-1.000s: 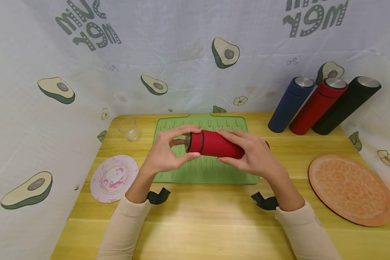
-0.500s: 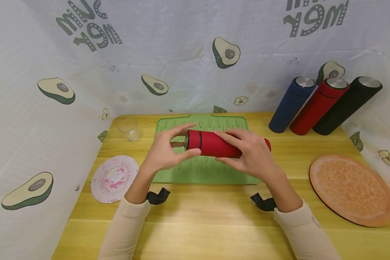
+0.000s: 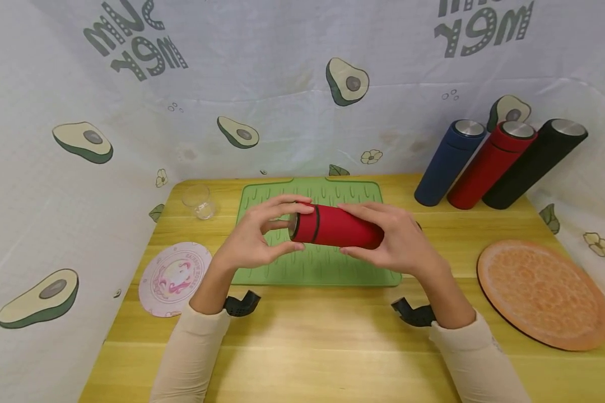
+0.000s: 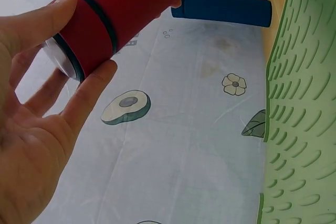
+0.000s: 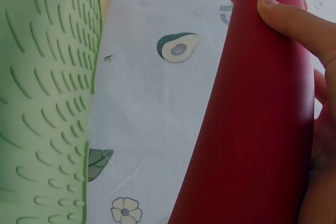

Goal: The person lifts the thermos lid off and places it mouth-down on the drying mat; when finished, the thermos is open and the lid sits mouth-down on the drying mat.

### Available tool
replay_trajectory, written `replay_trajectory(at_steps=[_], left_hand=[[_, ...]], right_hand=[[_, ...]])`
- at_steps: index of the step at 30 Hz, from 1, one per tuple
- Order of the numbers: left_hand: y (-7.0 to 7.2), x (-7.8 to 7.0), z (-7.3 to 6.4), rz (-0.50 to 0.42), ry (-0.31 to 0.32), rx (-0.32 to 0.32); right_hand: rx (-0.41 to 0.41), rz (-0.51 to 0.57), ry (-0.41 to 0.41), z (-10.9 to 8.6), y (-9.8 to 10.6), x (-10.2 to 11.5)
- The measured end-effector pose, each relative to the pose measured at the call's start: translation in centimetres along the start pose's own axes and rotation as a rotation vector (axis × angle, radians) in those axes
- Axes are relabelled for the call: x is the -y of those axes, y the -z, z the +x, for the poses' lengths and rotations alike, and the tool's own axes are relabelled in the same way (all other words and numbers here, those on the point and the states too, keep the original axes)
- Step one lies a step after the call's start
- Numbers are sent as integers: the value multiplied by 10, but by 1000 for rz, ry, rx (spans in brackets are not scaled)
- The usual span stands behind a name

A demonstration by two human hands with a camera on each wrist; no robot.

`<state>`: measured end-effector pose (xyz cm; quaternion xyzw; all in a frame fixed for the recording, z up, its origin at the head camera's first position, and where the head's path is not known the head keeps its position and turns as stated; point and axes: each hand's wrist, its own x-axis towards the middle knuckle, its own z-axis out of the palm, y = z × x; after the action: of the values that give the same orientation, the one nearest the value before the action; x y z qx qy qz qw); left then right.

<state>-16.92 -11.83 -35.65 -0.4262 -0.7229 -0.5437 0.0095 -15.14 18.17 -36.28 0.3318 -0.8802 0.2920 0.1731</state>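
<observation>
A red thermos flask (image 3: 348, 225) lies sideways in both hands, above a green ribbed mat (image 3: 312, 271). My left hand (image 3: 254, 232) holds its lid end, thumb below and fingers above in the head view. In the left wrist view the thumb and a finger sit on the red lid (image 4: 79, 35), near the dark ring; the silver lid top (image 4: 62, 59) faces the palm. My right hand (image 3: 400, 238) grips the body, its thumb (image 5: 286, 17) along the red side in the right wrist view. That hand covers much of the flask's base end.
Blue (image 3: 448, 162), red (image 3: 491, 165) and black (image 3: 534, 165) flasks stand upright at the back right. A round orange-brown mat (image 3: 544, 294) lies at right, a pink round mat (image 3: 176, 280) at left. A clear glass (image 3: 201, 204) stands back left, before a patterned cloth (image 3: 282, 84).
Half a second ago the left index finger was lifted off the lid; now the left fingers are back on it. The flask tilts slightly more, and its base end is more covered.
</observation>
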Motion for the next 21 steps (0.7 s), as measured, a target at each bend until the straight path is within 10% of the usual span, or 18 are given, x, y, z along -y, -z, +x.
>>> replay_trajectory(at_steps=[13,21], left_hand=[[-8,10,4,83,338,-250],[-6,10,5,27,124,-86]], right_hand=[[-130,-144,107,5,-11,-2],[-129,-67,52,4,-2,-7]])
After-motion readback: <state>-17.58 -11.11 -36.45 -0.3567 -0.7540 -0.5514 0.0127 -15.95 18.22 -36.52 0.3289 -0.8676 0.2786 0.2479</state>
